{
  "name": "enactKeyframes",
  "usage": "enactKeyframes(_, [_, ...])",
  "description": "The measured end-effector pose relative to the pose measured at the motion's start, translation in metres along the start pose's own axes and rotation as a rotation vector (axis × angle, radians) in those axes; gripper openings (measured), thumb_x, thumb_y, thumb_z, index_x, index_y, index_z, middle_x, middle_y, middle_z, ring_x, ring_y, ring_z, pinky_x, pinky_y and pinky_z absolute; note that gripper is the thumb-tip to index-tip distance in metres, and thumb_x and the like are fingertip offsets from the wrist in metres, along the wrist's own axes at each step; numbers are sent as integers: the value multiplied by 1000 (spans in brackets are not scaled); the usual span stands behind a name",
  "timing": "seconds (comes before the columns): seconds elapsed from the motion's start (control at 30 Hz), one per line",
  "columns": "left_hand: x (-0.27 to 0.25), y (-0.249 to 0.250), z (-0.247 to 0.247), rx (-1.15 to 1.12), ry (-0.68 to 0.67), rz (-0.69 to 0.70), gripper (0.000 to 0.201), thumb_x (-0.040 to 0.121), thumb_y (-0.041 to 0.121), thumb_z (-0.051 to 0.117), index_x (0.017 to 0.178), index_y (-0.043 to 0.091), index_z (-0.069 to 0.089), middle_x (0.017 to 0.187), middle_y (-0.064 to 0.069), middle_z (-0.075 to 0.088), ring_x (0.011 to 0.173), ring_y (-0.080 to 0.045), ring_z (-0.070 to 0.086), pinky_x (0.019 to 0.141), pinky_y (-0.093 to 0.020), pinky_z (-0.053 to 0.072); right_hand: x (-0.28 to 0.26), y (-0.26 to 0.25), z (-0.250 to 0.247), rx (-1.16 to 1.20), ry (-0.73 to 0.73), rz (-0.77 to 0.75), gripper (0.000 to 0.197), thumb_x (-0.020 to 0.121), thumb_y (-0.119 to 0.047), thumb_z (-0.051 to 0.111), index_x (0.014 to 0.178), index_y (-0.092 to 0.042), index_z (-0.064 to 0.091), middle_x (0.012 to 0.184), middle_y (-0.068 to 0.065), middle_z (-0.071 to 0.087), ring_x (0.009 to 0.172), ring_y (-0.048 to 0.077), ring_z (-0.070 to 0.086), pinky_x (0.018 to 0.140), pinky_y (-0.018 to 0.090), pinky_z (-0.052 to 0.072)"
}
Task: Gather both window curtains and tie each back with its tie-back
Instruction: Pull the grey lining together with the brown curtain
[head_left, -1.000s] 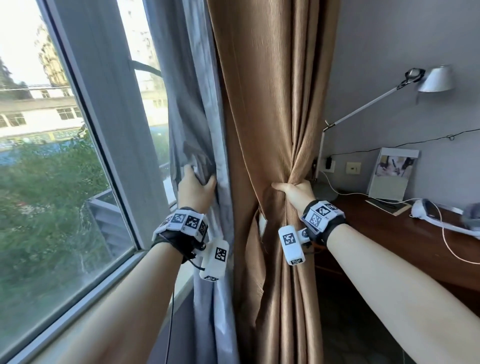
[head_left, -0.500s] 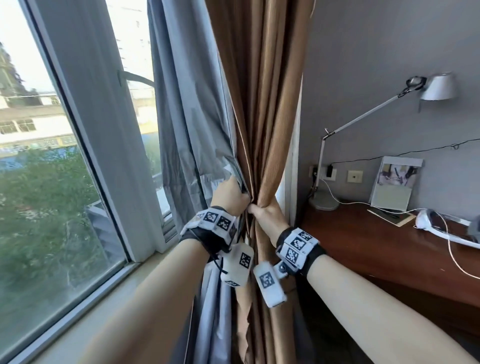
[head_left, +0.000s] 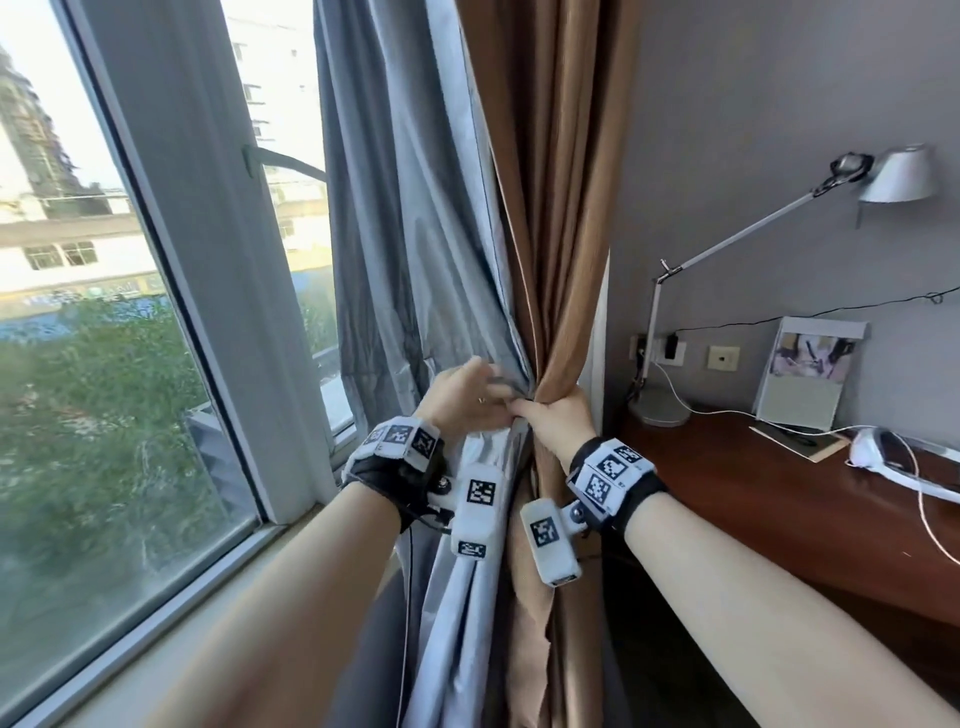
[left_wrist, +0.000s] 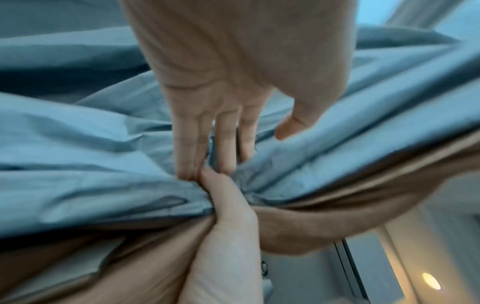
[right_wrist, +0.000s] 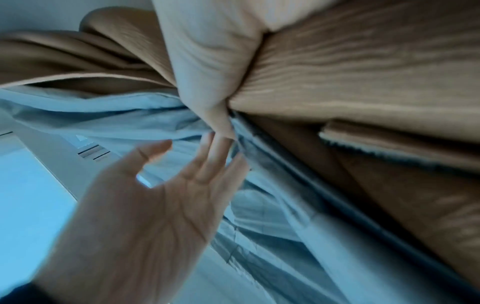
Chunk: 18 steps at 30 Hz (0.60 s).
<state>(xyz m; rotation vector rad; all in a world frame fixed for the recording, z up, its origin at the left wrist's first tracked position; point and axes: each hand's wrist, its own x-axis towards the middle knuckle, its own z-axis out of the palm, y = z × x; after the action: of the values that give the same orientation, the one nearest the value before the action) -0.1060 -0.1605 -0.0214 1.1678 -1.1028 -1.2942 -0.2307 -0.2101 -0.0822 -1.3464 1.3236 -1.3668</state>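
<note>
A brown curtain (head_left: 556, 208) and a grey curtain (head_left: 415, 234) hang bunched together at the window's right side. My right hand (head_left: 545, 410) grips the gathered waist of both, thumb (right_wrist: 207, 86) wrapped over the brown folds (right_wrist: 363, 72). My left hand (head_left: 493, 384) lies right beside it on the grey fabric (left_wrist: 91, 164), fingers (left_wrist: 197, 148) straight and touching the cloth, thumb apart. In the right wrist view the left hand (right_wrist: 168, 195) shows an open palm. I see no tie-back clearly.
The grey window frame (head_left: 208, 260) and sill (head_left: 156, 623) lie to the left. A dark wooden desk (head_left: 779, 509) stands on the right with a white lamp (head_left: 893, 174), a picture frame (head_left: 810, 374), a white cable and wall sockets (head_left: 670, 348).
The hands have come together. My left hand swept the grey curtain rightward against the brown one, then loosened from a grip to straight fingers. The right hand now holds both curtains.
</note>
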Motion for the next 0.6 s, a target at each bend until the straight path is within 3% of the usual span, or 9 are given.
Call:
enactKeyframes(0.07, [4,-8,-10,-83,196,100,14,94,13,46,92,1,51,78,-19,65,57,-25,68,60,-36,59,0,0,-3,-11,30,10,43,58,-27,79,98,-12,71,91,-1,73,87,17,68,83,30,55])
enactKeyframes(0.1, [10,-13,-16,21,309,156,12,93,16,51,93,4,49,84,-20,64,60,-24,68,58,-34,59,-1,1,-4,-18,38,19,39,60,-24,79,96,-12,71,90,-1,72,86,16,67,82,28,53])
enactKeyframes(0.17, [19,-23,-26,377,463,233,27,84,27,64,100,10,50,105,-16,61,88,-24,65,79,-36,55,-2,1,-8,-23,39,20,34,62,-22,77,94,-11,71,89,-1,72,86,17,67,82,28,53])
enactKeyframes(0.23, [24,-29,-32,554,539,279,53,78,34,71,118,8,48,122,-11,49,111,-23,51,100,-37,43,-5,0,-11,-31,49,12,30,64,-18,76,92,-9,70,88,2,72,85,19,67,81,27,52])
enactKeyframes(0.3, [27,-27,-33,529,452,284,64,74,41,71,124,7,50,119,-5,55,112,-20,53,101,-36,43,-6,-1,-14,-37,67,9,24,68,-15,75,90,-5,69,86,5,71,83,21,66,76,26,50])
enactKeyframes(0.33, [27,-26,-34,528,411,273,60,74,43,70,120,7,54,111,-2,61,107,-19,58,97,-34,46,-8,-3,-17,-43,78,2,22,69,-13,75,89,-4,68,85,5,71,81,21,65,74,26,48])
enactKeyframes(0.43, [22,-19,-29,627,411,296,21,84,28,64,94,9,62,89,-4,64,89,-23,61,80,-31,48,-11,-5,-22,-48,87,-21,19,72,-11,74,88,-3,67,78,2,66,76,20,62,69,22,45])
enactKeyframes(0.5, [16,-15,-16,631,286,328,15,86,23,62,75,13,56,79,-7,64,81,-27,64,77,-37,54,-14,-4,-19,-46,91,-37,22,74,-12,73,93,-5,66,78,0,65,76,18,62,63,18,44])
enactKeyframes(0.6, [7,-12,8,706,126,351,14,88,20,58,77,11,57,85,-15,70,83,-29,68,80,-44,56,-23,-6,-13,15,28,-98,39,75,-16,74,112,-8,62,95,1,68,85,10,65,71,14,50])
